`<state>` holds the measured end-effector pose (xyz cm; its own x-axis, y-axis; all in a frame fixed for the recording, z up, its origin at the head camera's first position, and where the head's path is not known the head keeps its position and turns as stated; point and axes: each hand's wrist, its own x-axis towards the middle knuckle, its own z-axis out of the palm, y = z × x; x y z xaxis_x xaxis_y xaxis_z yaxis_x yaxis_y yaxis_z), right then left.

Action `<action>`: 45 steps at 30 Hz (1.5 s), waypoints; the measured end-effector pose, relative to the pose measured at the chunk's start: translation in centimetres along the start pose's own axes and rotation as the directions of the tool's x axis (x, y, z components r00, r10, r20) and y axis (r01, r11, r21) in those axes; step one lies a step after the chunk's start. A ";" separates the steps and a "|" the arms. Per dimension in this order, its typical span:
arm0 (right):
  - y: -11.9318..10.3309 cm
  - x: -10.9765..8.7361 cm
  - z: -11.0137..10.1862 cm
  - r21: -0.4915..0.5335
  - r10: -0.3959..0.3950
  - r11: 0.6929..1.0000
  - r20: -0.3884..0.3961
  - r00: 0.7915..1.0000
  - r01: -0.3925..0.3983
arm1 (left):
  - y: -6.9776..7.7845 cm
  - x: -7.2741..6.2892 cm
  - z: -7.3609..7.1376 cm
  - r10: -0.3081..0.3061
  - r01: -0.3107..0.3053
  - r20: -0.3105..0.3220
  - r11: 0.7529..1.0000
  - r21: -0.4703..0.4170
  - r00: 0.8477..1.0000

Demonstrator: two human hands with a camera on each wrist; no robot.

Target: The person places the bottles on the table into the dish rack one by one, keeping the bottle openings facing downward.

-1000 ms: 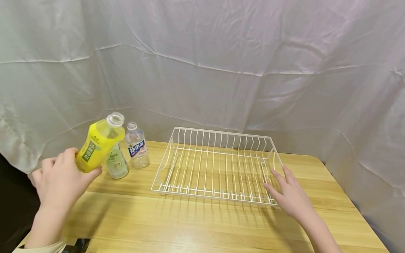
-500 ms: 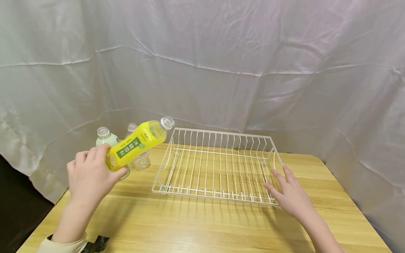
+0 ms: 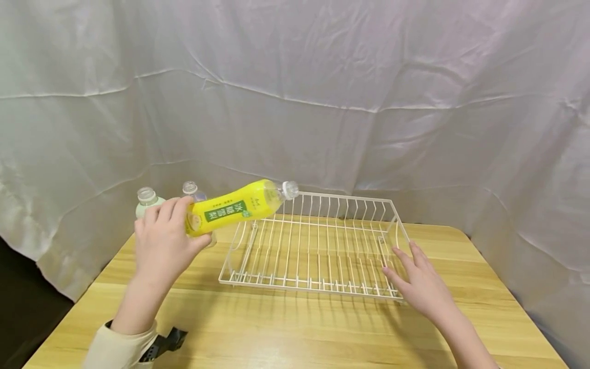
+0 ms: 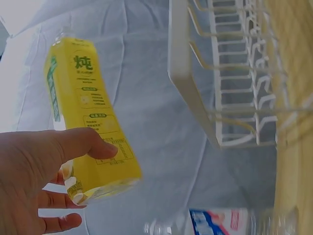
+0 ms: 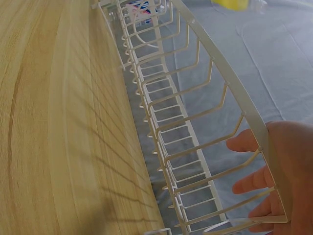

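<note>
My left hand [image 3: 163,238] holds a yellow-labelled plastic drink bottle [image 3: 235,207] around its base. The bottle lies nearly sideways in the air, its clear neck to the right, overlapping the rack's back left corner in the head view. In the left wrist view, the thumb [image 4: 95,144] presses across the label. A white wire dish rack [image 3: 313,286] stands on the table. My right hand [image 3: 424,287] is at its front right corner, with loosely extended fingers [image 5: 252,183] reaching inside the rim in the right wrist view.
A pale green bottle [image 3: 146,197] and a clear bottle [image 3: 190,188] stand left of the rack, partly hidden behind my left hand. The wooden table [image 3: 295,328] runs back to a grey curtain [image 3: 276,128]. A black strap [image 3: 163,346] hangs at my left wrist.
My left hand has carried the yellow bottle rightward towards the rack, tilting it from leaning upright to nearly horizontal. My right hand stays at the rack's corner.
</note>
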<state>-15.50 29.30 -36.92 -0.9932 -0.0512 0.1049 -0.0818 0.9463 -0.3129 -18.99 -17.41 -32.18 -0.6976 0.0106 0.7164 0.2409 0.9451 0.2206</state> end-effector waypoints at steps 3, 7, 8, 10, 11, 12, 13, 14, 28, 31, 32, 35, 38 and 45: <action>0.0 0.1 0.0 0.002 -0.003 1.000 0.000 1.000 0.003 | 0.7 0.5 0.5 0.026 -0.026 -0.020 1.000 -0.014 0.999; -0.1 0.2 0.1 0.003 -0.009 1.000 -0.001 1.000 0.009 | 1.9 1.0 1.2 0.045 -0.046 -0.022 0.999 -0.028 0.999; -0.1 0.2 0.1 0.003 -0.010 1.000 -0.001 1.000 0.010 | 2.3 1.1 1.4 0.051 -0.051 -0.020 0.998 -0.028 0.999; -0.2 0.2 0.1 0.006 -0.011 1.000 0.001 1.000 0.011 | 2.9 1.2 1.8 0.061 -0.062 -0.014 0.998 -0.030 0.998; -0.2 0.2 0.0 0.008 -0.011 1.000 0.002 1.000 0.011 | 3.3 1.3 1.9 0.069 -0.069 -0.010 0.997 -0.033 0.998; -0.2 0.2 0.0 0.009 -0.011 1.000 0.003 1.000 0.011 | 3.6 1.3 2.1 0.075 -0.075 -0.004 0.996 -0.041 0.997; -0.2 0.1 0.0 0.008 -0.010 1.000 0.003 1.000 0.010 | 4.0 1.3 2.3 0.083 -0.083 0.003 0.996 -0.044 0.997; -0.2 0.1 0.0 0.007 -0.011 1.000 0.003 1.000 0.011 | 4.4 1.3 2.6 0.093 -0.092 0.010 0.995 -0.048 0.996; -0.2 0.0 -0.3 0.011 -0.014 1.000 -0.007 1.000 0.014 | 7.3 -0.1 6.9 0.271 -0.268 0.036 0.961 -0.071 0.962; -0.2 0.1 -0.3 0.008 -0.012 1.000 -0.002 1.000 0.012 | 7.7 -0.5 7.5 0.289 -0.283 0.061 0.955 -0.083 0.955; -0.2 0.1 -0.3 0.007 -0.011 1.000 0.000 1.000 0.011 | 7.8 -0.7 7.7 0.296 -0.289 0.071 0.953 -0.086 0.953; -0.1 0.0 -0.2 0.005 -0.009 1.000 0.004 1.000 0.009 | 8.3 -1.1 8.3 0.320 -0.312 0.088 0.946 -0.091 0.943; -0.1 0.0 -0.1 0.001 -0.010 1.000 0.003 1.000 0.010 | 8.6 -1.5 8.7 0.346 -0.339 0.082 0.936 -0.092 0.934; 0.0 0.0 -0.2 0.013 -0.020 1.000 -0.002 1.000 0.020 | 8.7 -1.8 9.0 0.365 -0.361 0.104 0.931 -0.058 0.925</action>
<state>-15.52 29.32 -36.71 -0.9912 -0.0695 0.1129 -0.1028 0.9409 -0.3228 -21.71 -6.27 -37.45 -0.6280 0.3888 0.6742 0.5150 0.8571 -0.0146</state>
